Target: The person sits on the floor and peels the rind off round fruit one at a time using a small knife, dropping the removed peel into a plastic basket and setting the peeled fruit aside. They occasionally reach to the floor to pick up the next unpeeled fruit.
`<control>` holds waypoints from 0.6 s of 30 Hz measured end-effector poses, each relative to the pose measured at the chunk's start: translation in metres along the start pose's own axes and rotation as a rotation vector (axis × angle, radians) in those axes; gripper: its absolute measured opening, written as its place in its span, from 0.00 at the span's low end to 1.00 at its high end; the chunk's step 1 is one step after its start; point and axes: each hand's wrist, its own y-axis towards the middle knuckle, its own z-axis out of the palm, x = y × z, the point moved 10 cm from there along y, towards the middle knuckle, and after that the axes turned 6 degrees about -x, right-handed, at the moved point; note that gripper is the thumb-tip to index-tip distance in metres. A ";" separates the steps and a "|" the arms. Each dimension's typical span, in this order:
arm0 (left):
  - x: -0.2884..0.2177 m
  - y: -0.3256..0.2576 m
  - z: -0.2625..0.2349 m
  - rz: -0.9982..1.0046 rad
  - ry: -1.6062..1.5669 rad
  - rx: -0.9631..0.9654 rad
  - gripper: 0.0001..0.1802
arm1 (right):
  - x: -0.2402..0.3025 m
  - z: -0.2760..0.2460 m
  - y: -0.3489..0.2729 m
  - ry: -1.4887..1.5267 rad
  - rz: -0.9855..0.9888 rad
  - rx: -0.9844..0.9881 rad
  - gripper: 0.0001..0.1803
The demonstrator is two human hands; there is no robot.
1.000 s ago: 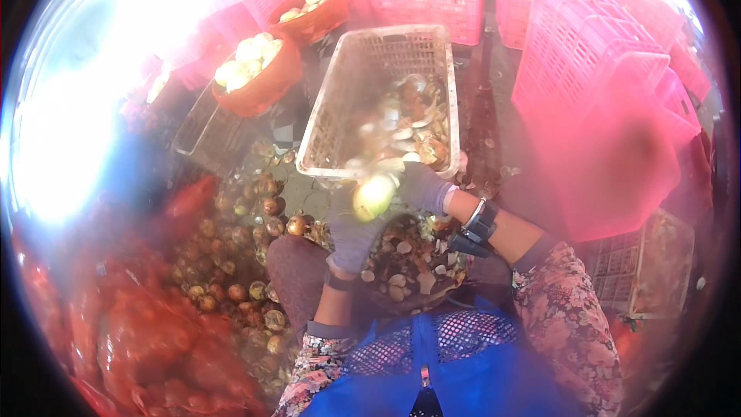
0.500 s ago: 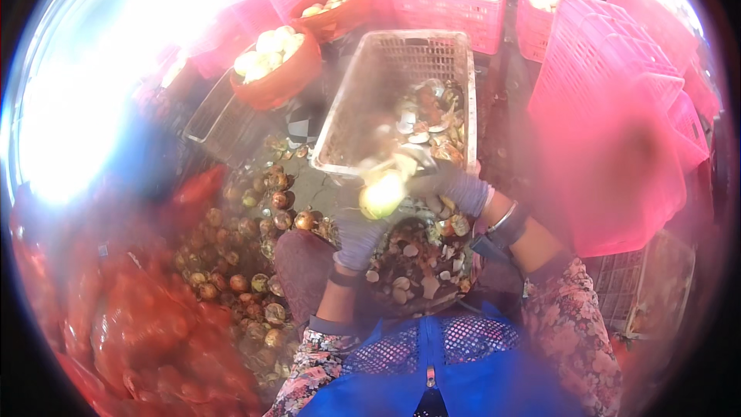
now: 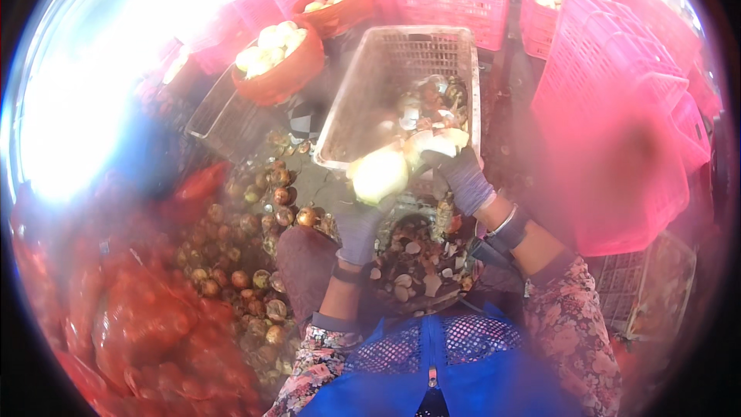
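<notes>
My left hand (image 3: 360,222), in a thin greyish glove, is closed around a pale, peeled-looking onion (image 3: 380,176) just in front of the crate. Close on its right, my right hand (image 3: 465,180), gloved alike, grips a pale strip of onion peel (image 3: 438,140) that reaches across to the onion's upper side. Whether a knife is also in the right hand cannot be made out. A dirty white plastic crate (image 3: 337,127) stands just beyond both hands, with peel scraps (image 3: 421,114) in its right part. More scraps (image 3: 413,259) lie below the hands, between my knees.
Unpeeled brown onions (image 3: 239,280) are heaped at the left, beside a red mesh sack (image 3: 139,316). An orange bowl (image 3: 282,81) and a pink crate (image 3: 455,15) of pale onions stand at the back. Stacked pink crates (image 3: 610,123) rise on the right.
The peel strip has lifted away from the onion and my right hand has moved slightly right and up with it. More of the onion's pale surface shows; the left hand keeps its hold.
</notes>
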 end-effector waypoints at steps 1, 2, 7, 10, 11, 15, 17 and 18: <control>0.008 0.001 -0.002 -0.031 -0.040 -0.002 0.34 | 0.000 0.003 0.002 0.055 0.013 0.050 0.12; 0.013 0.000 -0.004 -0.062 -0.080 -0.004 0.33 | 0.000 0.005 0.003 0.109 0.027 0.102 0.07; 0.008 0.003 0.005 -0.152 -0.076 0.080 0.37 | -0.009 0.009 0.007 0.466 -0.008 0.217 0.10; 0.006 0.004 0.003 -0.061 -0.036 0.037 0.39 | 0.016 0.017 -0.002 0.468 -0.035 0.292 0.12; 0.002 0.005 -0.001 -0.002 -0.025 0.003 0.40 | 0.015 0.018 -0.001 0.454 -0.057 0.342 0.13; 0.001 0.009 0.008 -0.001 0.200 0.081 0.41 | -0.014 0.003 0.010 0.277 -0.100 0.408 0.38; 0.030 0.011 -0.012 0.017 0.308 0.087 0.42 | 0.026 0.031 -0.007 -0.418 -0.372 0.302 0.29; 0.033 0.011 -0.012 0.013 0.305 0.085 0.42 | 0.044 0.037 -0.016 -0.656 -0.457 0.245 0.25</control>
